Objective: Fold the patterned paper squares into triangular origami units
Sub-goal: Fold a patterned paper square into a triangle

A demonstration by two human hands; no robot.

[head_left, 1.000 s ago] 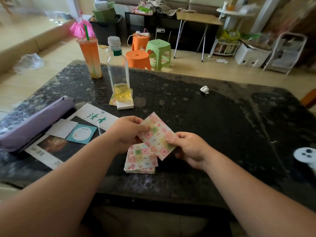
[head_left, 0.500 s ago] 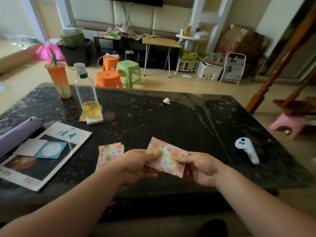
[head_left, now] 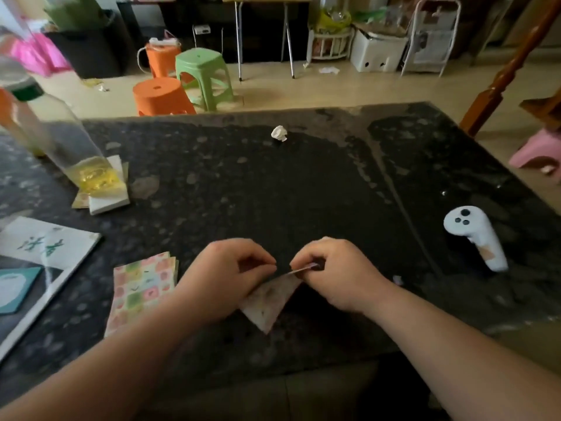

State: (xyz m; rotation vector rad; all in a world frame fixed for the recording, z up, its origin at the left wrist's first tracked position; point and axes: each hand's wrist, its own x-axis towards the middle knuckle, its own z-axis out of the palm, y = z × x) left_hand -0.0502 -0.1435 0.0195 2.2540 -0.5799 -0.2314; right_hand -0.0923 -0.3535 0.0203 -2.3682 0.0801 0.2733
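Single head-worn wide-angle view, facing forward and down, close over the dark table (head_left: 303, 192); left hand (head_left: 224, 278) and right hand (head_left: 337, 275) lower centre; floor (head_left: 334, 89) across the upper frame.

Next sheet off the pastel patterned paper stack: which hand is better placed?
Left, likely. The left hand sits right beside the stack of pastel patterned paper squares; the right hand is on the far side of the folded paper triangle both pinch.

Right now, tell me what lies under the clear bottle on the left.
The bottle stands on a white slab. A paper sheet peeks out beneath that. How far the sheet runs under the slab is hidden.
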